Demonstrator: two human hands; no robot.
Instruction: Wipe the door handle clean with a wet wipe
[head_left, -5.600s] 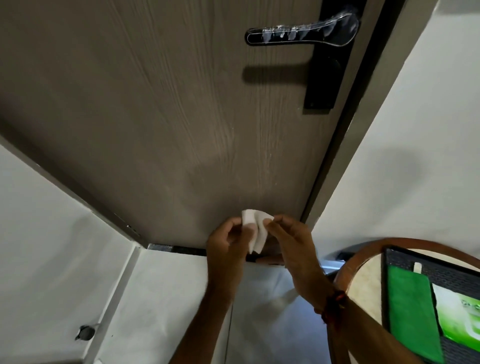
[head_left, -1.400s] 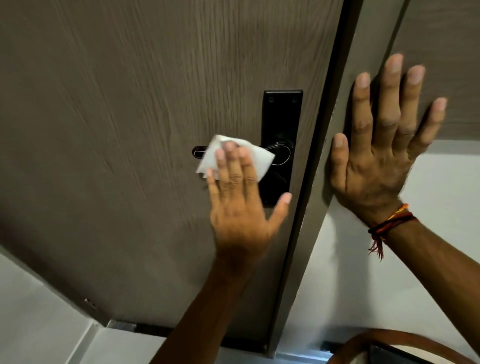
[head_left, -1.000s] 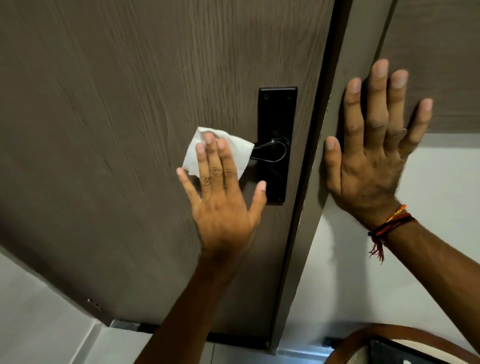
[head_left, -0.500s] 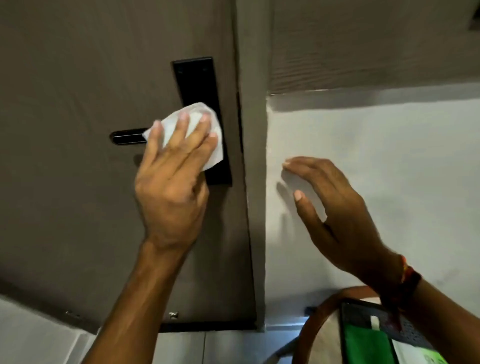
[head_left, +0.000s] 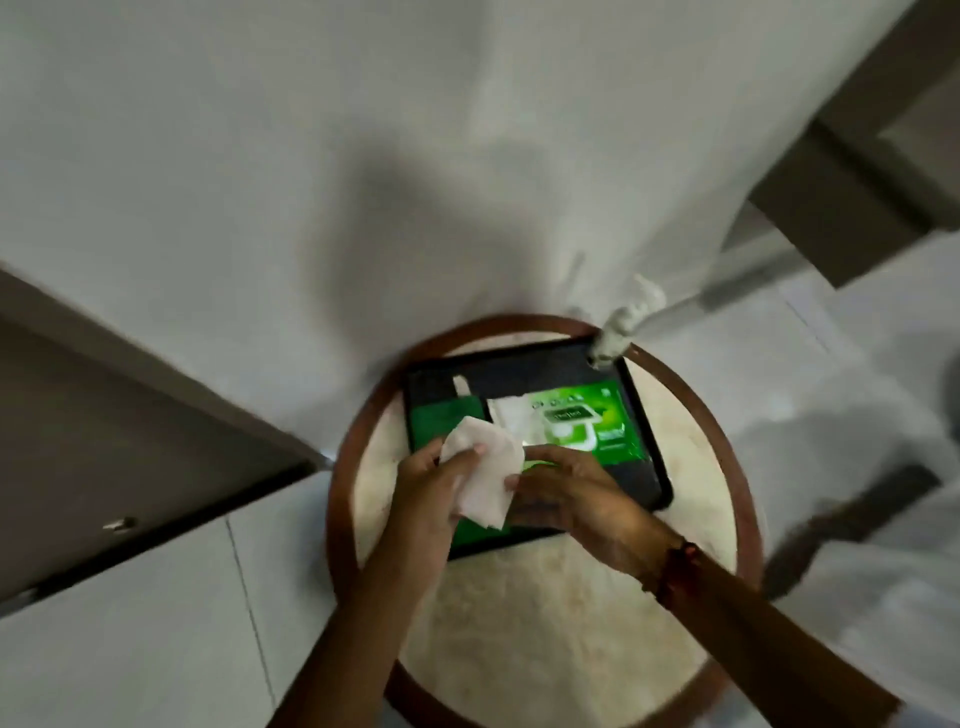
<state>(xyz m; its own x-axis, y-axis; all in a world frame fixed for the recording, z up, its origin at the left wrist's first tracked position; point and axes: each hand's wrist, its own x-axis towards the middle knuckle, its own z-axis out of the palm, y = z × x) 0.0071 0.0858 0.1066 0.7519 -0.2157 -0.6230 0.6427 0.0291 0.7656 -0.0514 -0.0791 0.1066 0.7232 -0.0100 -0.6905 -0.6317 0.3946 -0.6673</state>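
The green and white plastic pack of wet wipes (head_left: 576, 423) carries a dark label patch on its top, but the picture is too blurred for any writing or brand on it to be read. One such pack lies in the single black rectangular tray (head_left: 655, 470), with one flat green cloth-like piece (head_left: 441, 418) beside it at the tray's left end. The tray sits on one round table with a brown wooden rim and pale mottled top (head_left: 540, 639), close against a white wall (head_left: 311, 130). One crumpled white wet wipe (head_left: 485, 480) is held above the tray's near left part: the left hand (head_left: 431, 493) grips it with thumb and fingers closed around its left side, and the right hand (head_left: 566, 493) pinches its right edge at the fingertips. A dark band (head_left: 678, 566) circles the right wrist. A brown wooden door (head_left: 104, 441) shows at the left, its handle out of view
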